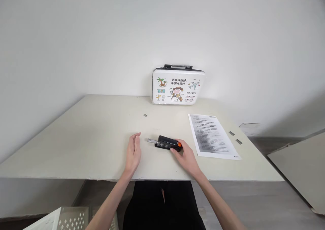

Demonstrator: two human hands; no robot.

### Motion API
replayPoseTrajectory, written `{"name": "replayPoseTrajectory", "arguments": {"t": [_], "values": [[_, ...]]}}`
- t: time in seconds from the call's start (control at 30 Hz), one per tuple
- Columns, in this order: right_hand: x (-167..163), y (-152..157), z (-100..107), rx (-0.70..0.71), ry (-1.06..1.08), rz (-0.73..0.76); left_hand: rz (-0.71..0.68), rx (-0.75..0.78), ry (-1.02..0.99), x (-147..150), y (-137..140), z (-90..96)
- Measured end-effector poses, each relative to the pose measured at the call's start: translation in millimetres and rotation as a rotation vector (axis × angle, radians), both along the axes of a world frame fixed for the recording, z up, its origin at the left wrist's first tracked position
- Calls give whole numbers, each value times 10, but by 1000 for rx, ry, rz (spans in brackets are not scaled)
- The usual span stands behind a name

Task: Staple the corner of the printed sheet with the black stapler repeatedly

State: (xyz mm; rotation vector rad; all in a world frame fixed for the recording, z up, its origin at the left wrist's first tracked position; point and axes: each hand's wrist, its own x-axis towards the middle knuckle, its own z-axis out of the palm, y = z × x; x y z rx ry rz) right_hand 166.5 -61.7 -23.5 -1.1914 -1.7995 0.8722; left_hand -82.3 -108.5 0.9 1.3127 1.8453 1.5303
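Note:
A black stapler (166, 143) with an orange button lies on the table, its metal staple tray (152, 141) sticking out to the left. My right hand (186, 157) grips the stapler's right end, fingers and thumb on either side of the orange button. To the left of the tray, my left hand (133, 152) rests side-on near the table, fingers extended and slightly curved; nothing shows in it. Behind the stapler lies a small strip of staples (145, 115). Two more staple strips (231, 133) are near the table's right edge.
A printed sheet of paper (213, 137) lies right of the stapler. At the back, a white cartoon-print case (177, 87) stands against the wall. The pale table (76, 145) ends just before my lap. A perforated basket (73, 218) sits below at left.

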Motion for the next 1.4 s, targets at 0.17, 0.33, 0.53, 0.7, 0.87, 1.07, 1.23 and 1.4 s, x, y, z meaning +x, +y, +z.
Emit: {"name": "replayPoseTrajectory", "arguments": {"t": [0.17,0.33,0.53,0.7,0.87,1.07,1.23,1.4], "values": [[10,14,2,15,-2,4,-50,-75,-104,-37,30,-13],[47,37,197,296,-39,58,-222,-128,-590,-16,315,-6],[-45,223,387,811,-122,160,-283,-384,-1266,124,771,132],[-75,384,428,983,-207,193,-252,-411,-1498,177,1024,176],[-24,536,425,985,-243,197,-342,-421,-1491,156,1215,101],[-14,687,400,883,-128,49,-385,-273,-1350,67,1377,-17],[-25,768,377,759,-49,-57,-353,-113,-1190,-13,1376,-45],[-105,850,339,738,-29,-62,-419,-130,-940,33,1278,-30]]}}
